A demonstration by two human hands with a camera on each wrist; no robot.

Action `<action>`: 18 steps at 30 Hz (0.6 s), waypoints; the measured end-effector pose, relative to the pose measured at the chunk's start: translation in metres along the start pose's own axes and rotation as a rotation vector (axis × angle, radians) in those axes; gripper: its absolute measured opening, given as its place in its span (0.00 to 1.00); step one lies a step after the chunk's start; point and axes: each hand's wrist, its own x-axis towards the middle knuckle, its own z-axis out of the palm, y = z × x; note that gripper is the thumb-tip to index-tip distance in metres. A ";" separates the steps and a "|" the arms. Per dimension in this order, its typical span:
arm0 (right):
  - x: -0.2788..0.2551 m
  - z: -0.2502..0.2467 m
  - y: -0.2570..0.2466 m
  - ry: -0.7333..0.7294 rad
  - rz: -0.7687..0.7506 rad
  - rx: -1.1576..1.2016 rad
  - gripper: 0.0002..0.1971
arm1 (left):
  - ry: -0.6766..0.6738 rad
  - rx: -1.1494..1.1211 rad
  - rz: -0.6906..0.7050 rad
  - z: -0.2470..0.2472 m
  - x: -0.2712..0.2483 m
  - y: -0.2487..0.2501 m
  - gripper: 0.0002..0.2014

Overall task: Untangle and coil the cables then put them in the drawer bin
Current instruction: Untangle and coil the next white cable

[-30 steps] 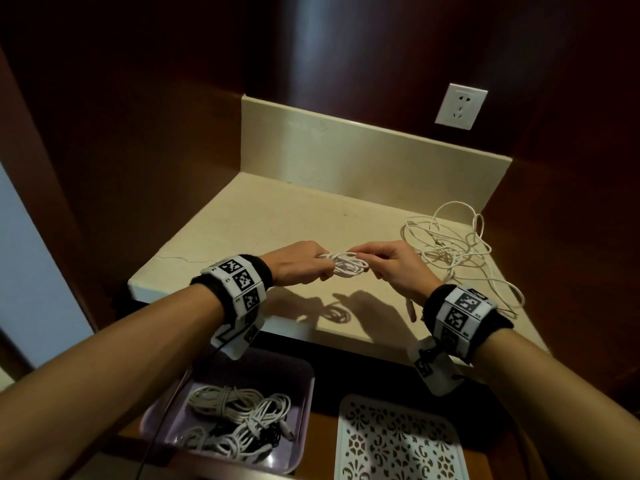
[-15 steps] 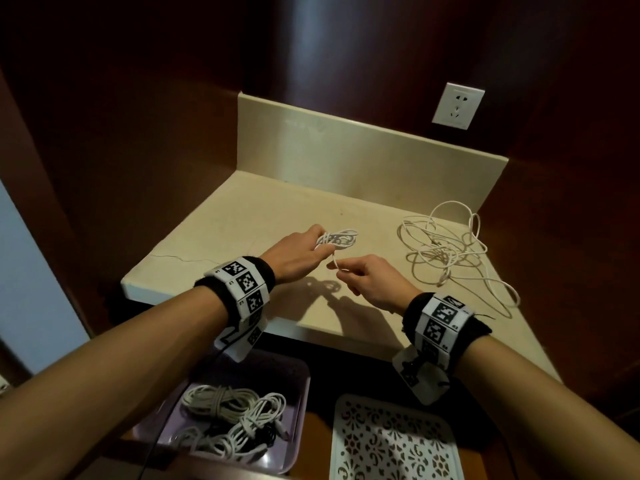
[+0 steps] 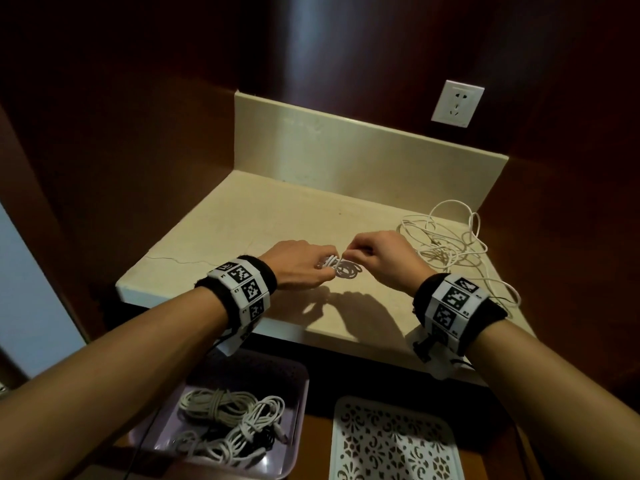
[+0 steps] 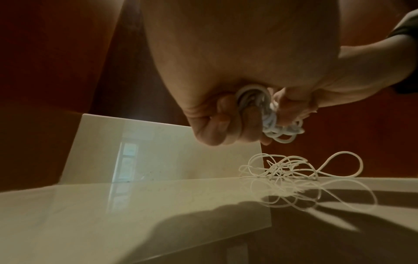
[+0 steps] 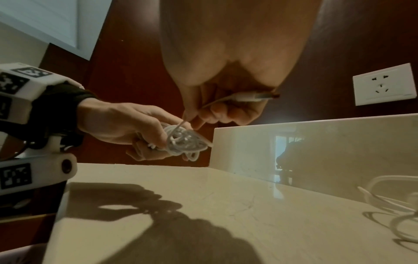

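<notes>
My left hand [image 3: 304,265] grips a small white coiled cable [image 3: 343,268] a little above the cream counter [image 3: 277,216]. Its curled fingers [image 4: 217,125] wrap the coil [image 4: 271,123]. My right hand [image 3: 374,254] meets it from the right and pinches the cable's loose end; the plug [image 5: 251,97] lies across its fingers [image 5: 226,114], and the strand runs down to the coil [image 5: 183,141]. A loose tangle of white cables [image 3: 446,240] lies on the counter's right side, also visible as the tangle [image 4: 291,167] in the left wrist view. The purple bin [image 3: 298,403] below holds several coiled cables [image 3: 228,424].
A white patterned tray [image 3: 391,441] sits beside the purple bin, below the counter's front edge. A cream backsplash [image 3: 346,150] closes the rear. A wall socket [image 3: 457,103] is at upper right. Dark wood panels stand on both sides.
Both hands drew together again over the counter's front middle. The right hand, which had pulled back toward me with the strand, rose to the coil and wraps the end around it.
</notes>
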 end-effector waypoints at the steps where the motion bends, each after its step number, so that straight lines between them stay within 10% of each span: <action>1: 0.001 0.001 0.002 0.017 0.023 0.044 0.09 | 0.000 -0.025 0.011 0.001 0.000 0.000 0.06; 18: -0.001 0.024 0.002 -0.035 0.186 0.641 0.09 | 0.209 -0.755 -0.069 -0.007 0.002 -0.010 0.16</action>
